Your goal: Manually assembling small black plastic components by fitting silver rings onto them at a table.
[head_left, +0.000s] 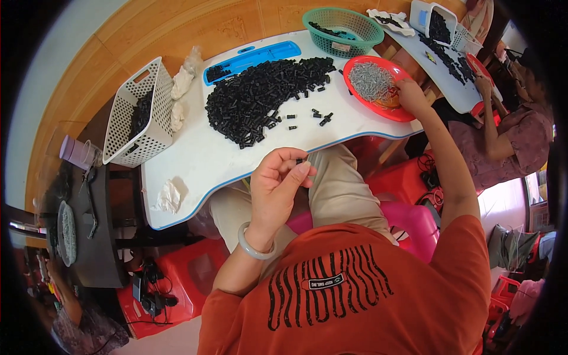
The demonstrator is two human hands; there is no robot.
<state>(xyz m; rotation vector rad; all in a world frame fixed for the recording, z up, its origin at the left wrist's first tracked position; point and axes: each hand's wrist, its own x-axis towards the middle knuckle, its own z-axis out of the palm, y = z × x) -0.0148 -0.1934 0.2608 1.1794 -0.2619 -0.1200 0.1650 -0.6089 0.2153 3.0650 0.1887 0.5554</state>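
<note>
My left hand (277,184) is raised in front of the table's near edge, above my lap. Its thumb and fingers pinch a small black plastic piece (299,161), mostly covered by the fingertips. To the right, my right hand (412,97) reaches into a round red tray (397,115) of thin silver metal pins (370,81). Its fingertips are drawn together at the right side of the pins; what they hold is too small to make out. A large heap of black plastic pieces (260,97) covers the table's middle, with several loose ones (325,119) nearer me.
The white table (195,160) has a blue edge. A blue tray (266,56) and a green basket (343,42) stand behind the heap. A white perforated basket (145,127) is at left, near crumpled paper (169,196). Another person (503,136) works at a table on the right.
</note>
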